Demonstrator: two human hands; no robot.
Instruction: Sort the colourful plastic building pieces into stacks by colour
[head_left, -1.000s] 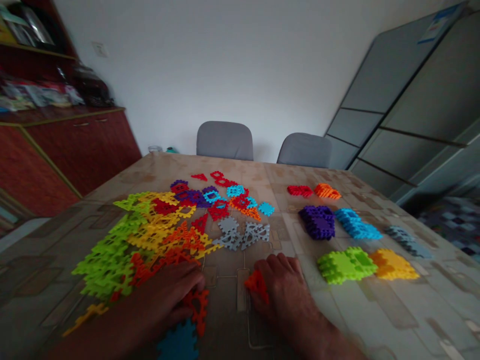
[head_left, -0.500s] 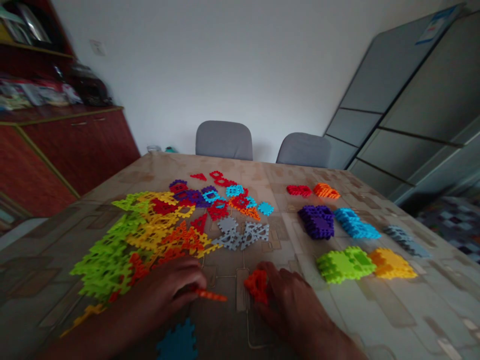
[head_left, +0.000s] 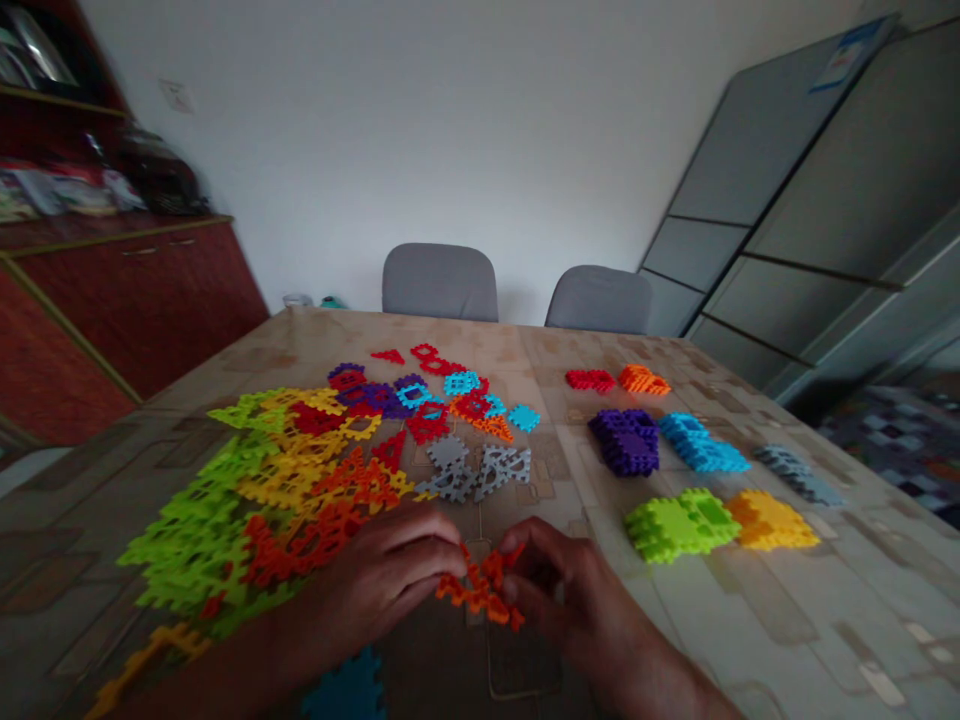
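Note:
Both hands meet low in the middle of the head view, over the near part of the table. My left hand (head_left: 409,565) is closed on an orange notched building piece (head_left: 457,592). My right hand (head_left: 551,580) pinches more orange notched pieces (head_left: 493,575) between thumb and fingers, right against the left hand's piece. Whether the pieces are joined I cannot tell. Just left of my left wrist lies a loose heap of orange pieces (head_left: 300,545), yellow pieces (head_left: 281,475) and lime green pieces (head_left: 195,540). A blue piece (head_left: 349,690) lies under my left forearm, partly hidden.
Grey pieces (head_left: 502,470) lie beyond my hands, with red pieces (head_left: 427,425) behind. On the right stand stacks: purple (head_left: 626,442), light blue (head_left: 701,442), lime green (head_left: 679,525), yellow (head_left: 772,520), grey (head_left: 799,475), red (head_left: 590,380) and orange (head_left: 643,380). Two grey chairs (head_left: 440,282) stand behind the table (head_left: 750,620).
My left hand has moved right with its orange piece, and the hands have come together. The orange pieces in both hands now touch or overlap. The view has shifted slightly.

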